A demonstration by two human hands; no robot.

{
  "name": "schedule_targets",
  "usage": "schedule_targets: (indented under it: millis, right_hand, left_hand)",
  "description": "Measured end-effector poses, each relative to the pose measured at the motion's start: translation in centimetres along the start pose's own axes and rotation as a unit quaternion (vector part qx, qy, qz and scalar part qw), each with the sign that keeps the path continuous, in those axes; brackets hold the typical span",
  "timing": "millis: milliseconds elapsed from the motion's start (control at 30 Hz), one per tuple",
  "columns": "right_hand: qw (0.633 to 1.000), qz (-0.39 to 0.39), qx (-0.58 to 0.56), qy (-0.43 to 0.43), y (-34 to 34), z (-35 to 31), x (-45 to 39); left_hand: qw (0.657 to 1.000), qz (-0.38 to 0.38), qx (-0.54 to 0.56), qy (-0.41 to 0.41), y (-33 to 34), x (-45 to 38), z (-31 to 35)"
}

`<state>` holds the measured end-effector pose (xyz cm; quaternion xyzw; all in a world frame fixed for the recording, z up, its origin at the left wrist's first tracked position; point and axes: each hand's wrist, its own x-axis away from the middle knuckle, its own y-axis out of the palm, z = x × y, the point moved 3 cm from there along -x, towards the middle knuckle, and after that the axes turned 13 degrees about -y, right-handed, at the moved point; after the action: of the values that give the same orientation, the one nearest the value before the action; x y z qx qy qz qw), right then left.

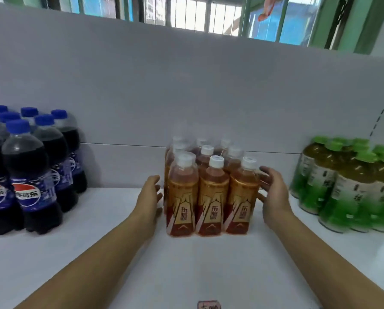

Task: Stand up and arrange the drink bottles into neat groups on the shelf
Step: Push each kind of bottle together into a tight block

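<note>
We flank block of amber-orange plastic bottles, white caps (212,190), mid white shelf (97,253). Our left hand (149,197) fingers relaxed beside block; our right hand (273,192) fingers straight, touching right-hand bottle. All upright.

Orange bottles (212,195) upright, grouped mid-shelf (97,241)

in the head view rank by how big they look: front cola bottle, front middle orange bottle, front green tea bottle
1. front cola bottle, looks largest
2. front green tea bottle and front middle orange bottle: look alike, not ranked

The cola stands nearer the camera, so true size is unsure.
</note>
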<state>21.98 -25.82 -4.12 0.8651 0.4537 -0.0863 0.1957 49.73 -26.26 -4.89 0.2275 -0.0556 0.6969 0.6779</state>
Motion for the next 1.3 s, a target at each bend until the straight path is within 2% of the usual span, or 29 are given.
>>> schedule_targets:
  millis: [67, 167, 267, 400, 667, 900, 1033, 1133, 1233, 1267, 1300]
  right_hand:
    - [0.989, -0.083, -0.05, 0.108, 1.1, 1.1, -1.2]
    - [0.953, -0.178, -0.105, 0.224, 2.4, 2.0, 0.2]
    - [0.933, -0.209, -0.153, 0.251, 3.3, 2.7, 1.2]
    - [0.918, -0.218, -0.195, 0.267, 4.1, 3.6, 1.2]
    - [0.916, -0.222, -0.219, 0.253, 4.5, 5.1, 0.6]
    - [0.929, -0.22, -0.195, 0.225, 4.1, 5.1, 0.3]
    - [0.955, -0.198, -0.129, 0.18, 1.7, 5.2, -0.4]
    - [0.953, -0.283, -0.072, 0.084, -0.7, 4.0, 0.1]
    - [0.925, -0.379, 0.034, -0.014, -1.1, 3.2, 2.9]
    - [0.924, -0.38, 0.042, -0.025, -0.9, 3.6, 3.7]
    - [0.925, -0.375, 0.041, -0.04, -0.5, 3.6, 4.4]
  left_hand:
    - [0.998, -0.023, 0.047, -0.018, 1.5, 0.2, 0.0]
    - [0.994, -0.082, 0.067, 0.003, 3.5, 0.5, 0.1]
    - [0.985, -0.141, 0.092, 0.037, 4.3, 0.1, 0.0]
    - [0.987, -0.12, 0.097, 0.05, 3.0, -1.4, -0.2]
    - [0.983, -0.132, 0.108, 0.072, 2.4, -1.6, -0.3]
    - [0.991, -0.098, 0.024, 0.082, 1.6, -2.3, -0.5]
    - [0.991, -0.093, -0.059, 0.069, 0.3, -1.7, 0.0]
    - [0.97, -0.096, -0.178, 0.137, -1.3, -0.9, 1.0]
    - [0.933, -0.142, -0.299, 0.144, -1.9, -0.7, -1.1]
    - [0.931, -0.155, -0.294, 0.149, -1.7, -0.4, -2.0]
    - [0.93, -0.134, -0.299, 0.166, -1.9, -0.6, -2.7]
